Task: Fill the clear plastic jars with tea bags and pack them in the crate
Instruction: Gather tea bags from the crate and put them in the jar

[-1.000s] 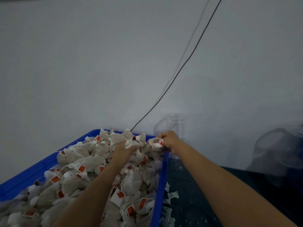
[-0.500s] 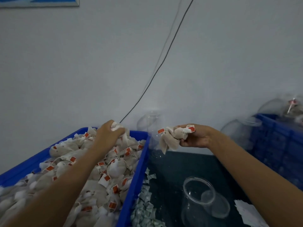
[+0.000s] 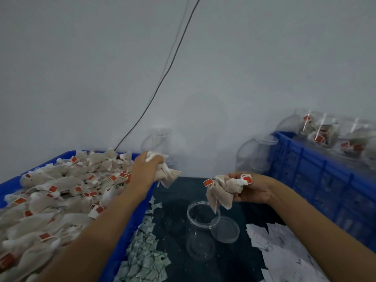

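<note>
The open jar (image 3: 203, 215) stands empty on the dark table (image 3: 179, 200) right in front of me, its lid (image 3: 224, 230) lying just beside it. My right hand (image 3: 252, 189) is just above the jar's mouth, fingers curled round a small bunch of tea bags (image 3: 222, 192) whose lowest corners hang at the rim, so I judge this jar's filling is only about to begin. My left hand (image 3: 145, 169) is over the near corner of the blue tray (image 3: 122, 231), gripping a second clump of tea bags (image 3: 167, 174) lifted clear of the heap (image 3: 57, 192), which is piled high; plenty is left to pack. To my right, the blue crate (image 3: 317, 176) already holds several filled jars (image 3: 319, 129), so part of the job looks done. Two more empty jars (image 3: 254, 155) wait against the wall. Paper scraps (image 3: 144, 249) lie beside the tray, and white sheets (image 3: 282, 247) sit near the crate.
</note>
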`<state>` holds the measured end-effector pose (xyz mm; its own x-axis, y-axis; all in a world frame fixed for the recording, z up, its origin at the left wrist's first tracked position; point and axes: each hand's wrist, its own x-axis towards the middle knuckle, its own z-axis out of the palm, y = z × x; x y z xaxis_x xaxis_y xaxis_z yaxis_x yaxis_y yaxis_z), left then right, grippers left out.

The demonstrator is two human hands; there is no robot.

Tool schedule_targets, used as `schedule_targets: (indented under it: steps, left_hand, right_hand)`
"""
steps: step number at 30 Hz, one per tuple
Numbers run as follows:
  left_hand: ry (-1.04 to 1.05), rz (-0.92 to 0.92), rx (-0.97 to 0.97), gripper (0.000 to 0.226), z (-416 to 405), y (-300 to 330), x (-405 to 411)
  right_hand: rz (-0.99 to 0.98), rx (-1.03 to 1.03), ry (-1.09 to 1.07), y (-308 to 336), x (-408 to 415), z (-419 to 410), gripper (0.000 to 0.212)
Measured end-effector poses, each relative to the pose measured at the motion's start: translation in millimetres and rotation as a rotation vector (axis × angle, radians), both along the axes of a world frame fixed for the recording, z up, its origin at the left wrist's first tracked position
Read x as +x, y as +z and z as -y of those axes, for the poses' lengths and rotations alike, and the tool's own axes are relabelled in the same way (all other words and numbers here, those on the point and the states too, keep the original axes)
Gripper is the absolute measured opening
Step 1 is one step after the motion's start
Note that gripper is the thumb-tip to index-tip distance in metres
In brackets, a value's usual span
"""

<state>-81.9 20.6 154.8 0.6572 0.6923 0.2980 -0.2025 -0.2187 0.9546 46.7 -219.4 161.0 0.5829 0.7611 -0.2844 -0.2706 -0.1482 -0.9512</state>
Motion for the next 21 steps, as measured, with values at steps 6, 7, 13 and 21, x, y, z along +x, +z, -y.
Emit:
schedule_targets:
  steps: [6,7,13,21]
  left_hand:
    - [-0.019,-0.027,-0.030,0.043,22,-11,1]
    - [-0.021,-0.027,-0.033,0.040,23,-13,0]
    - [-0.001,-0.024,-0.098,0.015,14,-25,1]
    - [-0.005,-0.070,-0.093,0.022,13,-31,8]
  right_hand:
    - [-0.004,-0.006,0.014,-20,-5,-12,0.015]
    - [0.002,-0.011,0.018,-22,-6,-13,0.015]
    - [-0.036,0.024,-0.065,-20,-1,-13,0.018]
    - [0.062,-0.010,-0.139,-11,-1,-20,0.019]
